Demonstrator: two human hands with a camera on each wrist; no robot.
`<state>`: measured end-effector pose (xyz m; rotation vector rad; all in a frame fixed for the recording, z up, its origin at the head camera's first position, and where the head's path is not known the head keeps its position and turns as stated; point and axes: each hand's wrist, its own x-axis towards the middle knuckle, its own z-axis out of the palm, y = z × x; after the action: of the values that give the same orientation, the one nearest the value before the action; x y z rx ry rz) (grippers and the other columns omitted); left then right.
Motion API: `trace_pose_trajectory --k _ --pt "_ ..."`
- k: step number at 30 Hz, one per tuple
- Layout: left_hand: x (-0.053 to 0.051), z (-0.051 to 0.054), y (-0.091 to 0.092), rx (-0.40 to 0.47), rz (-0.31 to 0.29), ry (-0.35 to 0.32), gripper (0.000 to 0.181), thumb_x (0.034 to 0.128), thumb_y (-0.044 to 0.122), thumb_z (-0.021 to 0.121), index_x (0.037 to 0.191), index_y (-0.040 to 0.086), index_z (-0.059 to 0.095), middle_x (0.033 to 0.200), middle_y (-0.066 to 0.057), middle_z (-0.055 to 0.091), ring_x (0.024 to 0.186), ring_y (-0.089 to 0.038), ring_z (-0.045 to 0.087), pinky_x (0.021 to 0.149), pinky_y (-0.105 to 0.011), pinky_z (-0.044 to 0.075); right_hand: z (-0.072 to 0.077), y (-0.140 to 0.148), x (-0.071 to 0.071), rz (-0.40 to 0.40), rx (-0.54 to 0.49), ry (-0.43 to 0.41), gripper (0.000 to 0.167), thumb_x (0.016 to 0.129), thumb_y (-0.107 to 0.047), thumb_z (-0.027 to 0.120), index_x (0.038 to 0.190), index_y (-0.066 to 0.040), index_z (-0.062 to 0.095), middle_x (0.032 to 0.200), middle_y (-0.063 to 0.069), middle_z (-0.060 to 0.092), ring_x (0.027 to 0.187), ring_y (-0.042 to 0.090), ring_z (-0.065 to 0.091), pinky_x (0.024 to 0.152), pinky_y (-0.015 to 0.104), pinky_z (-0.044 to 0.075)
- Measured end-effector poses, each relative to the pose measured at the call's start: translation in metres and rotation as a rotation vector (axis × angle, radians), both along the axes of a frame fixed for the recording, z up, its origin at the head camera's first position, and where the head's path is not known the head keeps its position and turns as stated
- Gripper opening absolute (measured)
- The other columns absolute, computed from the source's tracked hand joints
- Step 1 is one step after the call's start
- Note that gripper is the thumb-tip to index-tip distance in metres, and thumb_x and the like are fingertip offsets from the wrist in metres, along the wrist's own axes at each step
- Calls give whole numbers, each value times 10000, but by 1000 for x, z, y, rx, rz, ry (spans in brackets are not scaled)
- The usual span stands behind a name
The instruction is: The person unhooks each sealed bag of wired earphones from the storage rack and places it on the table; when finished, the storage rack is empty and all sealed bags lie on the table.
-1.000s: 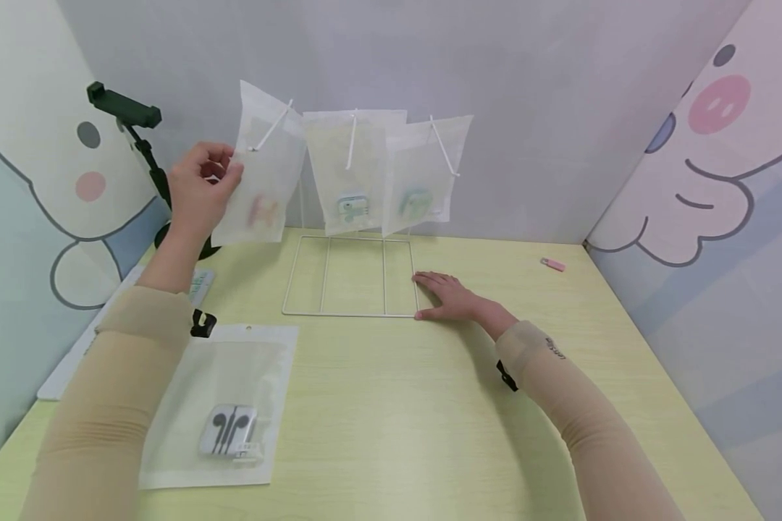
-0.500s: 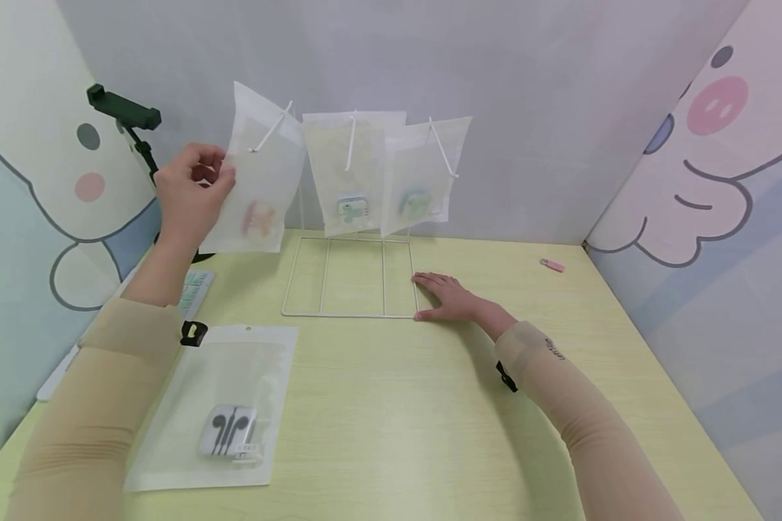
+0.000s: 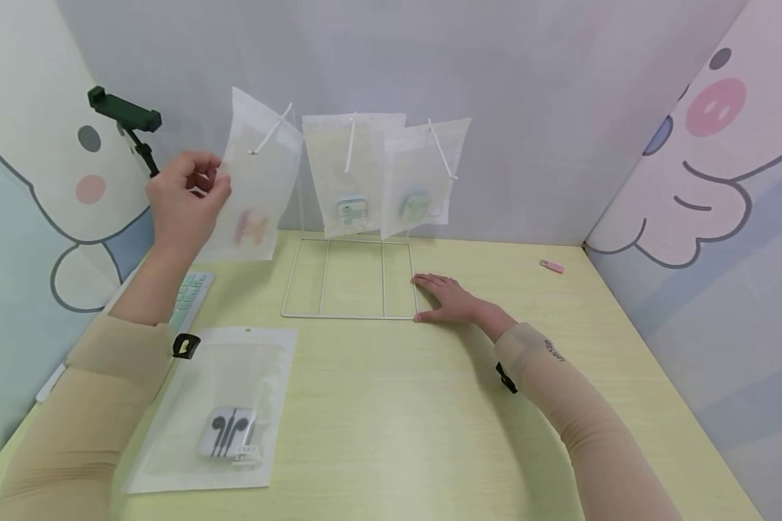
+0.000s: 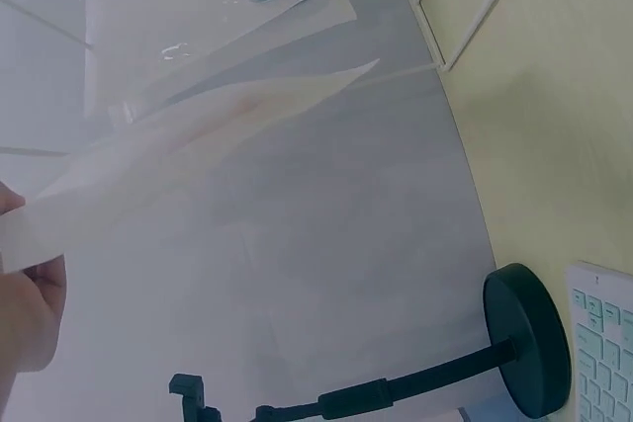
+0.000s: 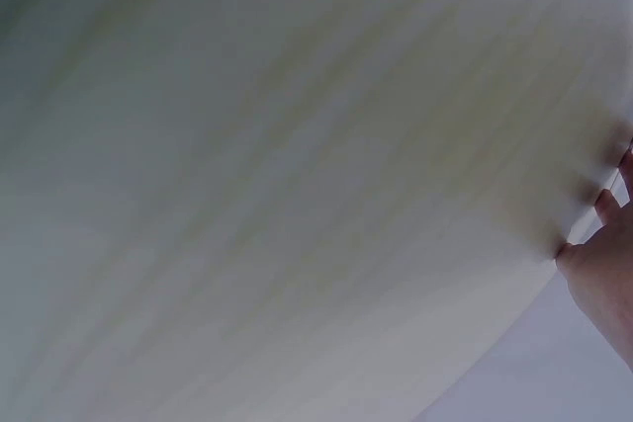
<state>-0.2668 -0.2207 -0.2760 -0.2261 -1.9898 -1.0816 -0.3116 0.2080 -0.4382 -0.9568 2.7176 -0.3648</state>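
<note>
With thumb and fingers the left hand [image 3: 185,206] pinches the left edge of a translucent white bag [image 3: 254,181], which hangs tilted on a white hook and holds a small reddish-orange item. In the left wrist view the same bag [image 4: 168,160] appears nearly edge-on, pinched by the hand [image 4: 30,313]. Two more bags [image 3: 352,163] [image 3: 423,174] hang on hooks beside it, with small items inside. The right hand [image 3: 451,300] rests spread on the table, its fingertips at the right side of the white wire rack's base [image 3: 348,317]. The right wrist view shows its fingers [image 5: 603,244] against the pale tabletop.
A flat bag [image 3: 234,369] with an earphone case [image 3: 228,432] lies at the front left. Behind the left arm are a white keyboard [image 3: 192,293] and a dark phone stand [image 3: 124,110]. A small pink item [image 3: 552,266] lies at the back right.
My left hand has moved left and slightly down, drawing the lower part of the left bag outward. The right hand has stayed at the rack's base.
</note>
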Motion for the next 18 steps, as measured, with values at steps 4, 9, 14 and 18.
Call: trace_pose_trajectory --k 4,9,14,18 --pt "6 2 1 3 6 14 198 869 137 646 1009 3 682 817 179 527 692 4 482 668 -102 410 0 0 0 2 1 3 888 848 -541 622 1513 -125 207 1569 104 178 1441 320 136 1139 539 102" --pt "16 4 2 -10 -1 40 208 867 143 647 1003 -10 683 815 189 529 690 5 485 672 -107 418 -1 0 -1 7 -3 8 898 845 -565 610 1513 -123 204 1569 105 176 1438 326 140 1135 549 102" --pt "27 8 3 -39 2 60 214 870 150 637 986 -23 682 795 119 549 687 16 478 667 -105 417 -2 0 -1 1 11 3 899 846 -572 604 1518 -139 192 1574 88 164 1444 306 127 1142 533 95" --pt "36 11 4 -55 0 58 219 873 153 637 1000 -20 682 795 137 542 693 27 477 670 -96 414 -1 1 -1 -7 17 -1 894 849 -563 606 1519 -142 189 1576 83 161 1445 305 125 1143 532 91"
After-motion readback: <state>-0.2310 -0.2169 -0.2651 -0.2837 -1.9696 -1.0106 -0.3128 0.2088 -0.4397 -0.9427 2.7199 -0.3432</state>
